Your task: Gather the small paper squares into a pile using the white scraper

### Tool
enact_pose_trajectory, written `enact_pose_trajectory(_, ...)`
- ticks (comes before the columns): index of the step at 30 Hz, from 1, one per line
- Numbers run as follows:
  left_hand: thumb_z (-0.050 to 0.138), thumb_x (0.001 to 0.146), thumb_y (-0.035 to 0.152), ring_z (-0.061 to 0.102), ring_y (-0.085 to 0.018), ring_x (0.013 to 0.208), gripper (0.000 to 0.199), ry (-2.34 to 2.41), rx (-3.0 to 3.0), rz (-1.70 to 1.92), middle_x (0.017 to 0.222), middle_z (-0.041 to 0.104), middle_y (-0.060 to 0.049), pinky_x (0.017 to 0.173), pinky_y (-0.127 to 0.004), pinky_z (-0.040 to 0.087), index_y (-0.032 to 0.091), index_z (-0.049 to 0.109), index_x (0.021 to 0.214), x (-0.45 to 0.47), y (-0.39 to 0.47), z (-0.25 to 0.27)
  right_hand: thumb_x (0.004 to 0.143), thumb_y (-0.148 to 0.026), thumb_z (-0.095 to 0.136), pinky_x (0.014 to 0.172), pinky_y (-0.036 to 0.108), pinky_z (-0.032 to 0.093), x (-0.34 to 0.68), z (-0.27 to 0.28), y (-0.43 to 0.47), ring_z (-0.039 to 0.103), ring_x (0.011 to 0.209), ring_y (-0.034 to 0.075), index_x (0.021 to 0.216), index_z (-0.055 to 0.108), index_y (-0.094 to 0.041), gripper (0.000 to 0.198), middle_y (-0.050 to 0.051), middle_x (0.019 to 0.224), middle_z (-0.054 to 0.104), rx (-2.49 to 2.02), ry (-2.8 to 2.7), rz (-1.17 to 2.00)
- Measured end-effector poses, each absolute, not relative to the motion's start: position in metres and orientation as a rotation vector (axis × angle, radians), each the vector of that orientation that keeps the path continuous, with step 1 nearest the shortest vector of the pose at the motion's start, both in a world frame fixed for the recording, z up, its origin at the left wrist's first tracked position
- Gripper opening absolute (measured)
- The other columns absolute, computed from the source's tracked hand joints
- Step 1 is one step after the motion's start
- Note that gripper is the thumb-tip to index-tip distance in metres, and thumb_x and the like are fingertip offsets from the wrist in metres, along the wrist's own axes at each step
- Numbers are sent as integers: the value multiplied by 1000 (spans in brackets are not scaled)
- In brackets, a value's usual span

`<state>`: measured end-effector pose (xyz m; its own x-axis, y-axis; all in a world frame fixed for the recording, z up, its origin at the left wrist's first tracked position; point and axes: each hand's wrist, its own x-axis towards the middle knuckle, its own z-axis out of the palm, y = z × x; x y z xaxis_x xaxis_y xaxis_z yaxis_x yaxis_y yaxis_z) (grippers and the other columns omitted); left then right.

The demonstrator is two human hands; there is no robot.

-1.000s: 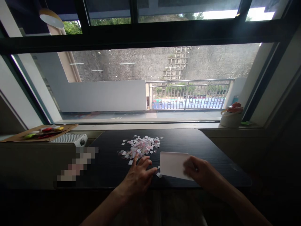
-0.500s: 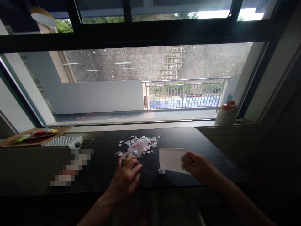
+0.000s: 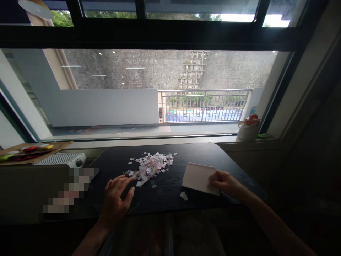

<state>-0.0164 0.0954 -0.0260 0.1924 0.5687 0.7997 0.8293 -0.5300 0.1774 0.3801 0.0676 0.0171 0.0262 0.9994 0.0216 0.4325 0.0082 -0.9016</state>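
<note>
A heap of small white and pinkish paper scraps (image 3: pixel 153 165) lies on the dark table (image 3: pixel 160 202). My left hand (image 3: pixel 118 195) is at the heap's near left edge, fingers stretched out and thumb apart, with nothing visible in it. My right hand (image 3: pixel 226 185) pinches the right side of a whitish rectangular card (image 3: pixel 198 177), which is tilted just above or against the tabletop; I cannot tell whether it touches. Beside the card's lower left corner are a few loose paper pieces (image 3: pixel 183 195).
A white pail (image 3: pixel 248 132) with orange things on top stands on the windowsill (image 3: pixel 160 141). At the left, a brown board (image 3: pixel 60 146) holds colourful items near a white slatted appliance (image 3: pixel 64 159). A blurred-out patch (image 3: pixel 69 193) covers something on the table's left.
My left hand has moved left, off the near side of the heap, and some scraps show where it was. The card in my right hand has turned and tilted. The view has shifted slightly.
</note>
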Motion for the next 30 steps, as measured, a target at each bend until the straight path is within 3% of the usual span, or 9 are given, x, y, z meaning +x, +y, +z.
enact_pose_trajectory(9,49,83,33,58,-27,101,24,-1368,-2219,-1212,96,68,-4,93,-49,36,24,61,101,-18,95,-27,56,-20,61,61,27,47,378,12,62,63,66,19,68,63,-15,14,2,68,70,-1459,-1536,1154)
enact_pose_trajectory(22,49,82,33,58,-28,103,25,-1384,-2233,-1185,97,68,-4,98,-51,30,24,61,102,-18,96,-29,60,-18,66,64,26,48,374,26,48,66,70,17,78,68,-14,18,1,74,72,-1344,-1526,1421)
enact_pose_trajectory(26,49,81,33,58,-28,104,25,-1395,-2224,-1191,96,68,-4,99,-51,28,25,61,102,-18,95,-30,60,-20,68,61,25,47,377,32,43,64,67,16,76,68,-14,17,1,72,71,-1327,-1531,1398)
enact_pose_trajectory(30,49,82,31,57,-27,105,26,-1428,-2233,-1189,96,69,-3,100,-52,27,25,60,104,-15,93,-29,57,-24,69,53,25,45,365,23,58,61,58,15,68,63,-15,15,-1,61,65,-1332,-1465,1146)
